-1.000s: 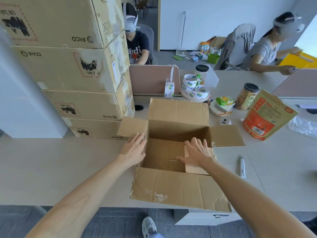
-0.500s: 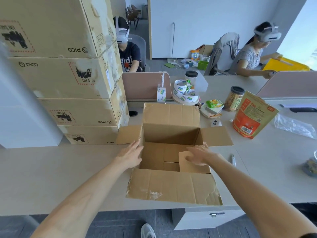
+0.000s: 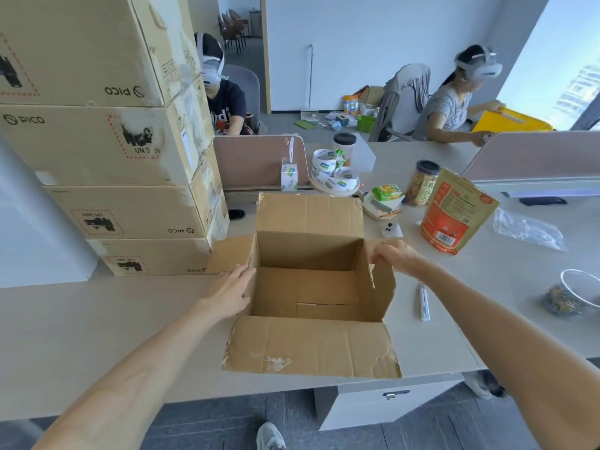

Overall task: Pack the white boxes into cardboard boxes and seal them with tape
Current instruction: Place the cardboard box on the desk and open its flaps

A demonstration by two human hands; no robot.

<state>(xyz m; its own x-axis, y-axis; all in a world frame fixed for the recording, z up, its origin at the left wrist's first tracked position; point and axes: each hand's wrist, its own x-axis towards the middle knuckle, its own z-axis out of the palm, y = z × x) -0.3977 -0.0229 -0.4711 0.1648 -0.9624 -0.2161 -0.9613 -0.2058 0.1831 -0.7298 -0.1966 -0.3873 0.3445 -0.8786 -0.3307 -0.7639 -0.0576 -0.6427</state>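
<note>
An open, empty cardboard box (image 3: pixel 311 251) stands on the desk in front of me, its front flap (image 3: pixel 308 345) lying flat toward me and its back flap upright. My left hand (image 3: pixel 229 292) rests flat with straight fingers against the box's left wall, by the left flap. My right hand (image 3: pixel 394 254) grips the top edge of the right flap (image 3: pixel 383 287), which stands raised. Rolls of printed tape (image 3: pixel 334 173) lie behind the box, with one more roll (image 3: pixel 289 178) upright beside them. No white boxes are in view.
A tall stack of PICO cartons (image 3: pixel 107 151) stands at the left. To the right are an orange pouch (image 3: pixel 454 211), a jar (image 3: pixel 422 183), snacks on a plate (image 3: pixel 384 199), a white pen-like tool (image 3: pixel 424 302), a plastic bag (image 3: pixel 526 228) and a wire basket (image 3: pixel 581 290). Two people sit beyond the dividers.
My right hand left the loose card inside the box and took hold of the right flap, lifting it upright. The inner bottom flap now lies flat. My left hand stayed at the left wall.
</note>
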